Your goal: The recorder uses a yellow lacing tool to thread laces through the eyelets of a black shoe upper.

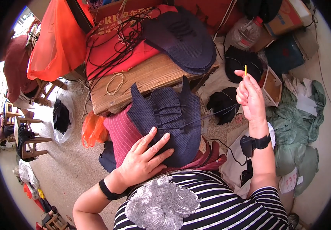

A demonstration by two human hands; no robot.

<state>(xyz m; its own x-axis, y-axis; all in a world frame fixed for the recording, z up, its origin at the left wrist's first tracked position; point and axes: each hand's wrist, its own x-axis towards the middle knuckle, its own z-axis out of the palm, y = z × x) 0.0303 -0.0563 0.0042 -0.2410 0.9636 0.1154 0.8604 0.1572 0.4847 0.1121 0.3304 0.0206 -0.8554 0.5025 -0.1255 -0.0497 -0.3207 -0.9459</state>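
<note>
A dark navy knitted shoe upper [173, 142] lies across my lap, with a cord laced through the loops down its middle. My left hand [144, 159] rests flat on its lower left part, fingers spread. Raised off to the right, my right hand [251, 96] is closed, and a thin yellow stick [246, 70] pokes up from its fingers. A dark lace [211, 114] stretches from the upper's loops toward this hand. Where the lace ends at my fingers is hidden.
Ahead stands a wooden bench [142, 74] bearing a red bag [115, 57], tangled black laces [131, 32], a tan elastic loop [115, 85] and stacked dark uppers [182, 38]. Black bundles [223, 104] lie beyond the lap. Green sacking [295, 122] fills the right side; stools [31, 138] stand left.
</note>
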